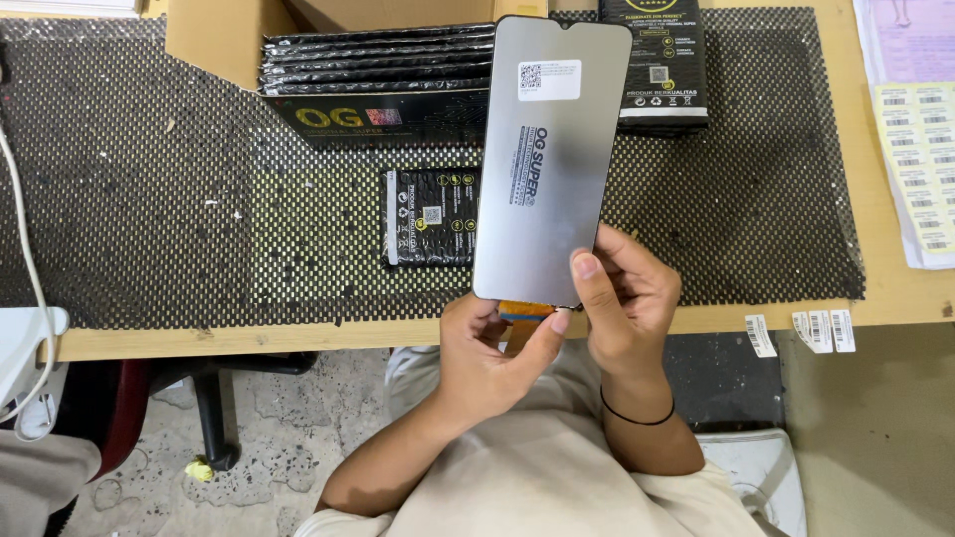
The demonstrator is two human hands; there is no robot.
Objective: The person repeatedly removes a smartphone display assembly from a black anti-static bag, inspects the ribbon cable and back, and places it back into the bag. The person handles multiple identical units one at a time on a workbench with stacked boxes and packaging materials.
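I hold a grey phone screen panel [549, 159] upright over the table, with a white sticker near its top and an orange flex strip at its bottom edge. My left hand [492, 353] grips the panel's lower edge from below, thumb reaching up to the bottom right corner. My right hand [625, 303] holds the lower right corner, thumb pressed on the front. A thin black band circles the right wrist.
A black mesh mat [179, 199] covers the wooden table. A flat black packet [430, 217] lies behind the panel. An open box of black packets [378, 75] and a second black box [659, 65] stand further back. Sheets of barcode labels [920, 159] lie at right.
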